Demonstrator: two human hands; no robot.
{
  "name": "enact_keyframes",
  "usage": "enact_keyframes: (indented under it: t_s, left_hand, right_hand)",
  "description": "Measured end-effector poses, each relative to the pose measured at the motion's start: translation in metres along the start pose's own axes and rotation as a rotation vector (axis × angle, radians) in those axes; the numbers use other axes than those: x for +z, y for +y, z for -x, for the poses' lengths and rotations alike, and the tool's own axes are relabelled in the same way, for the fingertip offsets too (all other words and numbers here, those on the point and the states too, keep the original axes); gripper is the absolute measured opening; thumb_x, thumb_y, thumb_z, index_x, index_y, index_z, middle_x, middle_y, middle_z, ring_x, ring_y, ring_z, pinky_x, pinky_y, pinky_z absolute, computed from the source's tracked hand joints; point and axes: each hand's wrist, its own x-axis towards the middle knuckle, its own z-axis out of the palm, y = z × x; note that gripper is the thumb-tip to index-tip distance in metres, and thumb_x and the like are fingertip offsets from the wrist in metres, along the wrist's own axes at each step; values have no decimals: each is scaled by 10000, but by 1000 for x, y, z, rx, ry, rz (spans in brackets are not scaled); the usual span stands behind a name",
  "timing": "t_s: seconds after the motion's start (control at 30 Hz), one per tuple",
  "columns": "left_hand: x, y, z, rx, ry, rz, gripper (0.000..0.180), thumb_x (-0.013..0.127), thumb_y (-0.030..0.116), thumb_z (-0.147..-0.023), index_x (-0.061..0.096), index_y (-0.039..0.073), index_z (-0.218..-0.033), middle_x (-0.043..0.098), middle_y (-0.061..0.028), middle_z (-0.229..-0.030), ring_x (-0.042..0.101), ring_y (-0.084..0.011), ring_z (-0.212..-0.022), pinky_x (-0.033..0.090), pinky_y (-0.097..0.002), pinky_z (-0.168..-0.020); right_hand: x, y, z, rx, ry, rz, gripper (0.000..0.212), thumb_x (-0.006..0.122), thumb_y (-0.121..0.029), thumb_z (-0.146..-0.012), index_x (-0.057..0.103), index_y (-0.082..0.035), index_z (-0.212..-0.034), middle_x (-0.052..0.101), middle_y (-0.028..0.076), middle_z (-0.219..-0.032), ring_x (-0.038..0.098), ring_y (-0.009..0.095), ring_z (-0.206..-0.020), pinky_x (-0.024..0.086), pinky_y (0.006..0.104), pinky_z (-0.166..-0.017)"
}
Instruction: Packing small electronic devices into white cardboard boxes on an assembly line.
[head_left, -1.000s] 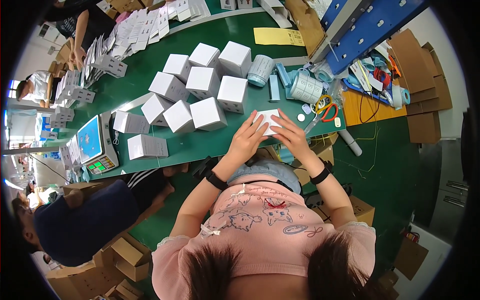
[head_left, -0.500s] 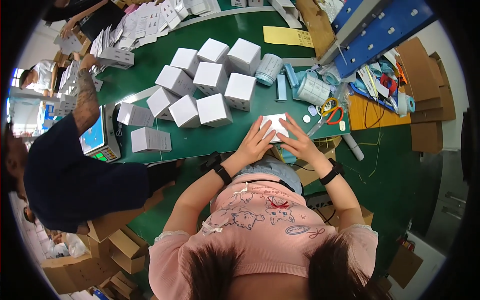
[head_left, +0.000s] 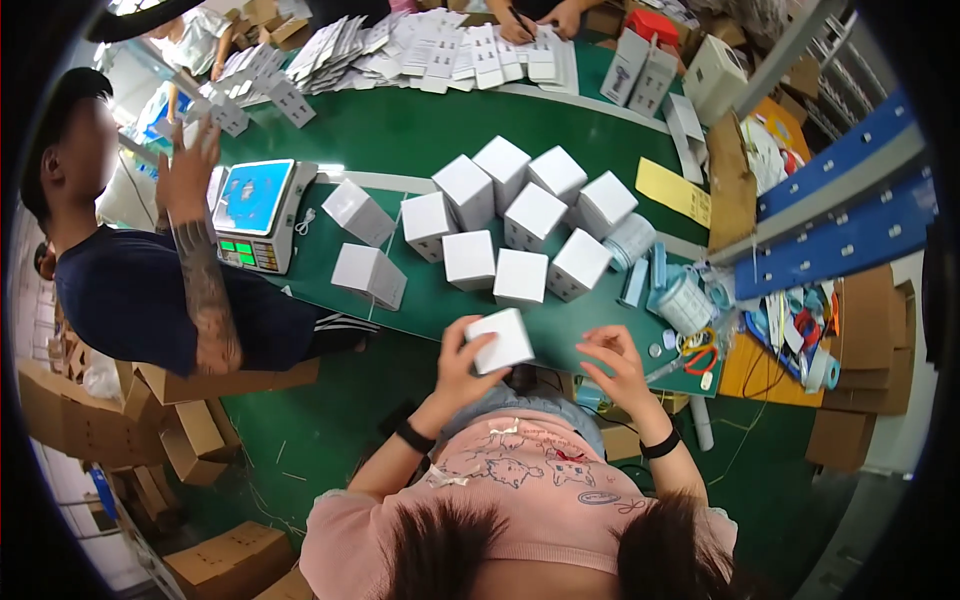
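Near the table's front edge, a small white box (head_left: 503,338) is gripped by my left hand (head_left: 464,362), thumb and fingers around its left side. My right hand (head_left: 613,362) is apart from the box, to its right, with fingers spread and nothing in them. Just beyond the held box stands a cluster of several similar white boxes (head_left: 534,214) on the green table (head_left: 400,130). Two more white boxes, an upper one (head_left: 358,211) and a lower one (head_left: 368,275), sit to the left of that cluster.
At left a co-worker in a dark shirt (head_left: 130,300) stands by a digital scale (head_left: 250,205). Right of the boxes are label rolls (head_left: 684,304) and red-handled scissors (head_left: 702,358). A yellow paper (head_left: 672,193) lies farther back. Flat cartons (head_left: 440,55) cover the far table.
My hands have parted: the left now holds the box to the left, while the right has let go. The view has shifted, and the co-worker at left has turned with a hand raised.
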Motion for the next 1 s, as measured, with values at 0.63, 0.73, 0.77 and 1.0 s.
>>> enact_keyframes:
  t_s: [0.63,0.73,0.77,1.0]
  left_hand:
    - [-91,-97,6,-328,725,-230,831,746,75,-653,277,64,-1339,206,-166,-1395,268,-295,-1267,324,-448,-984]
    - [-102,-137,22,-539,678,-102,924,755,68,-638,182,65,-1363,213,-160,-1395,260,-288,-1279,305,-447,-1004]
    - [-103,-148,24,-645,645,-34,972,759,64,-631,134,66,-1376,216,-156,-1395,256,-285,-1285,295,-447,-1014]
    - [-79,-180,8,-662,486,62,984,759,17,-603,113,21,-1346,301,-198,-1334,325,-296,-1247,303,-406,-1015]
  right_hand:
    - [46,-9,-108,-12,162,383,566,715,-70,-662,497,-17,-1182,561,112,-932,541,217,-842,454,319,-707]
    - [63,1,-95,425,137,312,721,738,-91,-651,389,-6,-1276,509,134,-1031,511,221,-887,456,343,-757]
    - [67,6,-89,620,108,202,748,751,-112,-646,365,4,-1276,510,137,-1063,517,223,-925,457,342,-766]
    - [124,91,-63,526,233,-192,660,785,-203,-645,454,48,-1158,605,147,-997,579,215,-914,460,324,-757]
